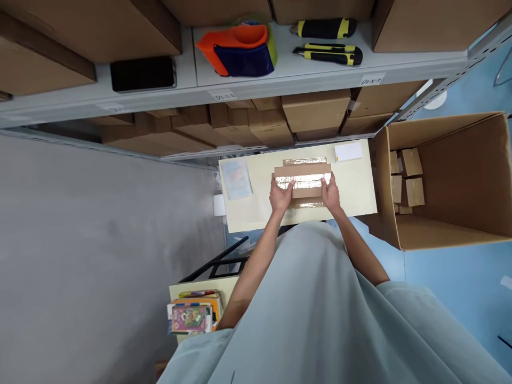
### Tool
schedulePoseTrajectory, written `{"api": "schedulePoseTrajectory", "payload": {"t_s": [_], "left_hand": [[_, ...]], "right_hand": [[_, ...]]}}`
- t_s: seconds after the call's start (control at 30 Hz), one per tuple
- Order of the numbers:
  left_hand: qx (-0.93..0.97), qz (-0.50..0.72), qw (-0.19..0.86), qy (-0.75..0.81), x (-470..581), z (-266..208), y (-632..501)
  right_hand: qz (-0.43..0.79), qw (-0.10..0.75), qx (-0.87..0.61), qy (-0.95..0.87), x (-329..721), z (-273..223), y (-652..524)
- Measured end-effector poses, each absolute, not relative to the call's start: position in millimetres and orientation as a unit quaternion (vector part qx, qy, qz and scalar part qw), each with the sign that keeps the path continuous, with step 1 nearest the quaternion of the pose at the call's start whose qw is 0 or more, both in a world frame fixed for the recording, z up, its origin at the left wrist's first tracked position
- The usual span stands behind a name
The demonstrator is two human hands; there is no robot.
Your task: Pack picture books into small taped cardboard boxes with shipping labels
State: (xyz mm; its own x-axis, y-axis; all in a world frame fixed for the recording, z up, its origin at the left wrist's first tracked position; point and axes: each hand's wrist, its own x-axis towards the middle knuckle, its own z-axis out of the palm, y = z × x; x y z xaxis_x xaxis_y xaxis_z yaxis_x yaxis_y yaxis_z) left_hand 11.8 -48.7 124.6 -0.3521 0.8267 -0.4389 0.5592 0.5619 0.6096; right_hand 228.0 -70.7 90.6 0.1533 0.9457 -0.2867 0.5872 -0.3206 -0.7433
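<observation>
Between my two hands is a small cardboard box (303,170) with a strip of shiny clear tape along its top. My left hand (280,195) grips its left end, thumb on the top face. At the right end my right hand (330,193) holds it the same way. Beneath it, a second taped cardboard piece (306,160) shows at the far and near sides; whether the two touch I cannot tell. All this is over a pale yellow table (264,213). A clear plastic packet (237,180) lies to the left, and a small white box (348,152) at the far right.
A large open carton (452,234) with several small boxes stands right of the table. Across the back runs a grey shelf (336,74) bearing a tape dispenser (244,50), two utility knives (326,28), a black phone (143,73) and cartons. Books (194,314) lie at lower left.
</observation>
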Motion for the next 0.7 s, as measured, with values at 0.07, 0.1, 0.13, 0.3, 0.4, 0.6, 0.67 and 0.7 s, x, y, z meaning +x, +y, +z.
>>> {"api": "schedulePoseTrajectory", "payload": {"t_s": [0.07,0.1,0.13,0.3,0.4,0.6,0.67,0.7], "left_hand": [[0.453,0.179,0.355,0.798,13.1,124.2,-50.3],[0.462,0.171,0.346,0.799,14.6,124.9,-50.7],[0.471,0.16,0.337,0.799,16.7,126.1,-50.7],[0.533,0.152,0.274,0.786,37.6,134.9,-45.3],[0.534,0.15,0.269,0.788,46.1,137.0,-39.8],[0.514,0.176,0.333,0.771,16.1,130.7,-33.1],[0.481,0.187,0.389,0.763,0.8,125.6,-30.4],[0.463,0.192,0.423,0.755,-5.7,122.7,-28.6]], "right_hand": [[0.378,0.226,-0.731,-0.521,230.3,94.6,-68.8],[0.367,0.217,-0.74,-0.52,230.0,97.3,-67.0],[0.346,0.209,-0.751,-0.523,228.3,100.4,-64.7],[0.207,0.182,-0.783,-0.557,198.4,115.4,-49.1],[0.19,0.171,-0.788,-0.56,178.3,118.2,-43.0],[0.262,0.235,-0.794,-0.495,192.2,107.3,-43.3],[0.322,0.236,-0.792,-0.462,207.7,102.8,-43.4],[0.353,0.237,-0.788,-0.446,215.3,101.0,-43.0]]}}
